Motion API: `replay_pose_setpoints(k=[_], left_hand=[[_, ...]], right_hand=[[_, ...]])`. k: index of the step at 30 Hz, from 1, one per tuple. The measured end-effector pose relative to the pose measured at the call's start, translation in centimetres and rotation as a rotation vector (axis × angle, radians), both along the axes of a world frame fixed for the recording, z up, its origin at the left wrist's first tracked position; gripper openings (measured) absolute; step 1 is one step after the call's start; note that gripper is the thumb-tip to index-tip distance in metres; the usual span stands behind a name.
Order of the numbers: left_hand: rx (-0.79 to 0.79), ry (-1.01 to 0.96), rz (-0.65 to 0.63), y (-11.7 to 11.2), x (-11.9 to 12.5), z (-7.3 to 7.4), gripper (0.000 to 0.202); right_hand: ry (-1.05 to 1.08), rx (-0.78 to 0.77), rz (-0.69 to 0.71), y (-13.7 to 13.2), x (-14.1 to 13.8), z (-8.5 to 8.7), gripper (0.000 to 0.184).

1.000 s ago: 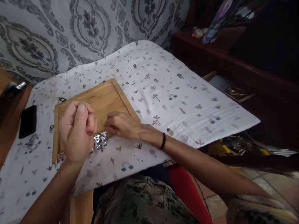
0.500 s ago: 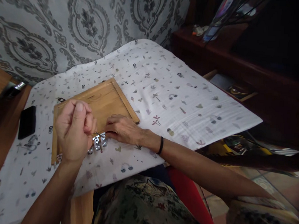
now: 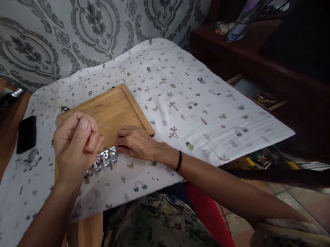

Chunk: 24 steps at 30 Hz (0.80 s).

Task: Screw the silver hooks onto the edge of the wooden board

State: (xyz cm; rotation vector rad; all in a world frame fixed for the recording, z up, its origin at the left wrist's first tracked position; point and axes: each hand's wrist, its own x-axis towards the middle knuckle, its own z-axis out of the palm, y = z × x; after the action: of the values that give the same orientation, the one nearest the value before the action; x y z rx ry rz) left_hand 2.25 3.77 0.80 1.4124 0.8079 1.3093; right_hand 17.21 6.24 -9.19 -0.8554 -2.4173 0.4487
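Observation:
My left hand [image 3: 75,148] is closed in a fist, held over the near left part of a wooden panel [image 3: 112,109]. From it a thin metal shaft, like that of a screwdriver [image 3: 106,149], points right toward the panel's near edge; its handle is hidden in the fist. My right hand [image 3: 137,142], with a black band at the wrist, rests at that edge, fingers bent and pinched by the shaft's tip. What they pinch is hidden. Several shiny metal brackets [image 3: 105,159] sit in a row along this edge, just below the shaft.
A white printed cloth [image 3: 183,91] covers the table under the panel. A black phone [image 3: 26,134] lies at the left, beside a wooden edge [image 3: 4,143]. An open drawer [image 3: 264,99] with small items stands at the right, below a dark red cabinet [image 3: 269,66].
My left fist and the shaft have shifted slightly left and turned a little. The right hand stays in place at the panel's edge. The whole view has tilted slightly.

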Motion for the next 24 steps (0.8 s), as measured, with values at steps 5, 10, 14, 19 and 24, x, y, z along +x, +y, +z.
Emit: replay_pose_setpoints(k=[5, 10, 14, 19, 24], left_hand=[[-0.001, -0.009, -0.070, 0.0, -0.7, -0.1, 0.028], [-0.020, -0.026, -0.148, 0.2, -1.2, -0.2, 0.035], [-0.020, -0.016, -0.250, 0.6, -1.4, -0.1, 0.039], [-0.007, -0.011, -0.432, 1.4, -2.2, -0.1, 0.040], [0.018, 0.024, -0.564, 2.1, -3.2, -0.4, 0.047]], right_hand=[[0.016, -0.002, 0.008, 0.1, 0.0, -0.2, 0.018], [0.021, -0.010, 0.013, 0.1, 0.1, -0.2, 0.016], [0.022, -0.018, 0.020, 0.0, 0.1, 0.0, 0.017], [0.041, -0.020, 0.021, 0.1, 0.1, -0.2, 0.016], [0.048, -0.010, 0.020, 0.1, 0.1, -0.4, 0.016]])
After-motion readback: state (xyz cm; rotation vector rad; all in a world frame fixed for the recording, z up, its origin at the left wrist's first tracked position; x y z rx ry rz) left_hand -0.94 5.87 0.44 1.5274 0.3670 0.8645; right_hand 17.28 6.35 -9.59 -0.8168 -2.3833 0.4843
